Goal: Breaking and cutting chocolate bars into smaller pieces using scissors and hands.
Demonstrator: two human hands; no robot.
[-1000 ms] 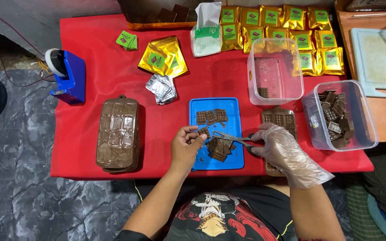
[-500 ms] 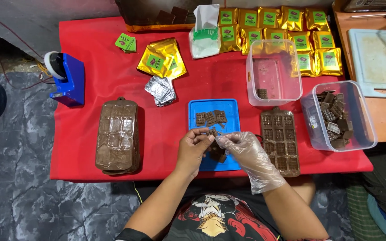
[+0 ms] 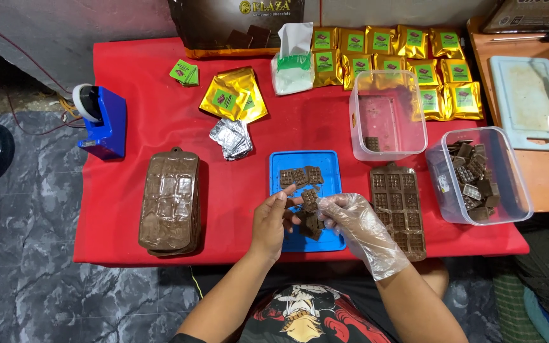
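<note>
Both of your hands meet over the blue tray (image 3: 335, 166), and between them they pinch one small chocolate square (image 3: 310, 197): your bare left hand (image 3: 271, 222) has its fingertips closed on the piece's left edge, while your right hand (image 3: 354, 225), in a clear plastic glove, closes on its right side, so each grip is nearly shut around the same piece. That square sits just above the tray's middle, right between the two grips, with more loose chocolate pieces (image 3: 301, 176) lying farther up the tray and a few below your fingers. Just right of your gloved hand lies a brown mould (image 3: 396, 206) on the red worktop (image 3: 160, 127). Near that, a clear tub (image 3: 478, 174) holds more chocolate. Well to your left rests a stack of filled moulds (image 3: 169, 202).
</note>
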